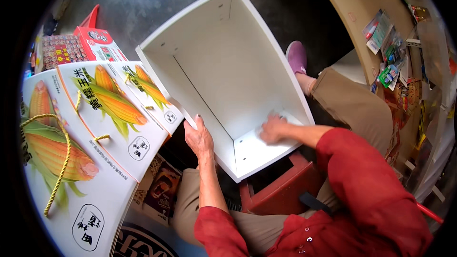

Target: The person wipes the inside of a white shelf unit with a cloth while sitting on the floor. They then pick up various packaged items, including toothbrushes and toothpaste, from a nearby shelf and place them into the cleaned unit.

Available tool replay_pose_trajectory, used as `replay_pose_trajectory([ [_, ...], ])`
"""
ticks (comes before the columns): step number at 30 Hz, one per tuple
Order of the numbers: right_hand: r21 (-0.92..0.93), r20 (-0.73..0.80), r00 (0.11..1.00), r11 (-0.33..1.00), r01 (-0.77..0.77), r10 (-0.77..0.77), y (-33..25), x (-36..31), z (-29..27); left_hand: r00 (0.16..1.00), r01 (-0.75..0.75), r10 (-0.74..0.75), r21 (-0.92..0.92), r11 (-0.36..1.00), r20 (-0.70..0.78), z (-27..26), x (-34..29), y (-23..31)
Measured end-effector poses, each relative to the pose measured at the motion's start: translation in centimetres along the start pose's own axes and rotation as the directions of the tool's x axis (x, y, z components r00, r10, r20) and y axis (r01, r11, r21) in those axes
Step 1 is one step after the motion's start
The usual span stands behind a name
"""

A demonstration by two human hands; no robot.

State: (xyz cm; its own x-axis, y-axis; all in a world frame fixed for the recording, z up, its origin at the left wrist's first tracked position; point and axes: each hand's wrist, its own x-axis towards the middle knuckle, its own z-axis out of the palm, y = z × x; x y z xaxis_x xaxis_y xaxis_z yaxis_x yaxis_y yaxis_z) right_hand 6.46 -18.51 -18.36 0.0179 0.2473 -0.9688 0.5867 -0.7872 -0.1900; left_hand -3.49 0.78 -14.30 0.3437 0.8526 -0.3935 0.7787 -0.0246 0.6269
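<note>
A white open-fronted cabinet box (228,62) with small drilled holes and metal fittings in its panels stands tilted in front of me. My left hand (199,137) grips the rim of its left side panel, thumb up along the edge. Inside the box, my right hand (273,129) is over the panel nearest me, close to the back panel. Motion blurs its fingers, so I cannot make out whether it holds anything. Beneath the box's near end sits a red plastic stool (281,188), between my legs.
Several white cartons (109,95) with corn pictures and yellow rope handles stand at the left. Behind them is a red box (97,43). A curved wooden counter (350,14) with small packaged goods (390,52) runs along the right. My foot in a purple shoe (297,57) rests beside the cabinet box.
</note>
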Motion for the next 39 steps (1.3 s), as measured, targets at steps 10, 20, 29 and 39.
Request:
replay_pose_trajectory([
  [10,-0.019,0.049,0.873,0.873,0.487,-0.485,-4.3,-1.0,2.2,1.0,-0.006,0.006,-0.043,0.999,-0.004,0.0,0.2,-0.3],
  [20,0.381,-0.06,0.973,0.896,0.23,-0.225,-4.1,10.6,-4.8,0.998,0.063,-0.062,-0.077,0.995,0.019,0.1,0.4,-0.6],
  [29,-0.047,-0.838,0.484,0.918,0.395,-0.251,-13.7,18.4,-19.5,0.996,0.08,-0.075,-0.096,0.992,0.05,0.2,0.4,-0.1],
  [39,-0.338,-0.806,0.446,0.921,0.193,-0.389,-13.1,17.4,-10.8,0.989,0.14,-0.133,-0.118,0.983,0.071,-0.2,0.5,0.2],
])
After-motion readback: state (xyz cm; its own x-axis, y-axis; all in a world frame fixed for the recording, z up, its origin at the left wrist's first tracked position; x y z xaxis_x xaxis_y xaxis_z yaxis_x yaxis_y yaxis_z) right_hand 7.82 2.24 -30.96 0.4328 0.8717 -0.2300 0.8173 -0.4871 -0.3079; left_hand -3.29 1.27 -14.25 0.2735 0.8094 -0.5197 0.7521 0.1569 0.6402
